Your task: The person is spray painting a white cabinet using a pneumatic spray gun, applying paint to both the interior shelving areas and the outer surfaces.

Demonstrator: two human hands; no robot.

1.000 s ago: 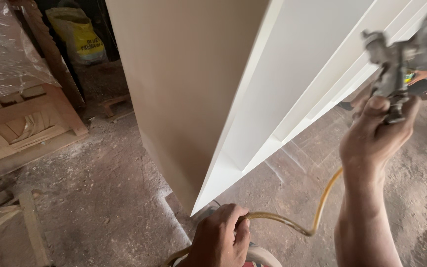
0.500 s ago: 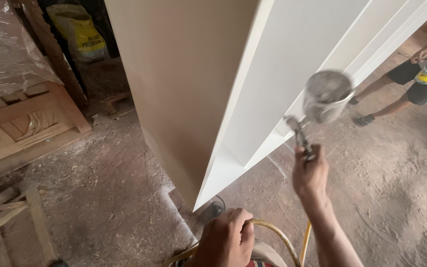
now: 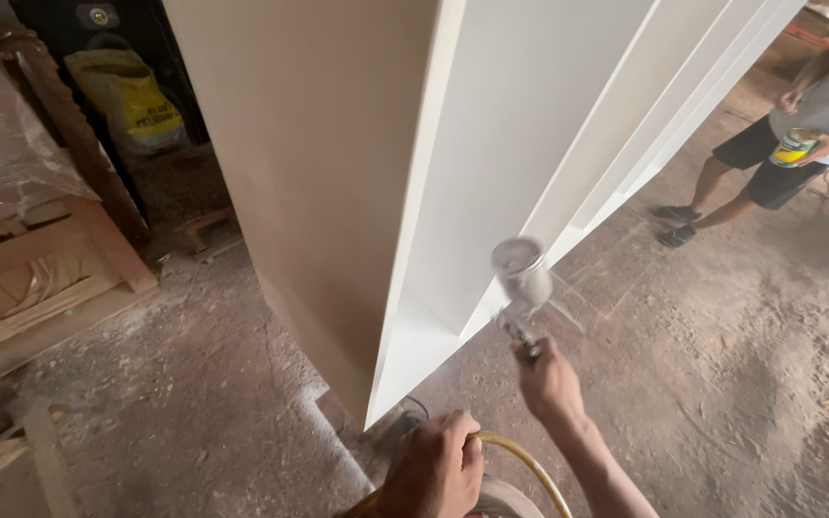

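While the right hand (image 3: 549,382) grips the spray gun (image 3: 522,288) aimed at the white cabinet's (image 3: 530,144) lower shelf corner, the left hand (image 3: 434,470) is clenched around the yellow hose (image 3: 520,459), probably keeping it off the wet paint.

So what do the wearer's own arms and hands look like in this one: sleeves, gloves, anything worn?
Both are bare. The left hand has no glove, and no ring shows on its fingers. The right hand is also ungloved, and its forearm is uncovered down to the frame edge: no sleeve, watch or band shows.
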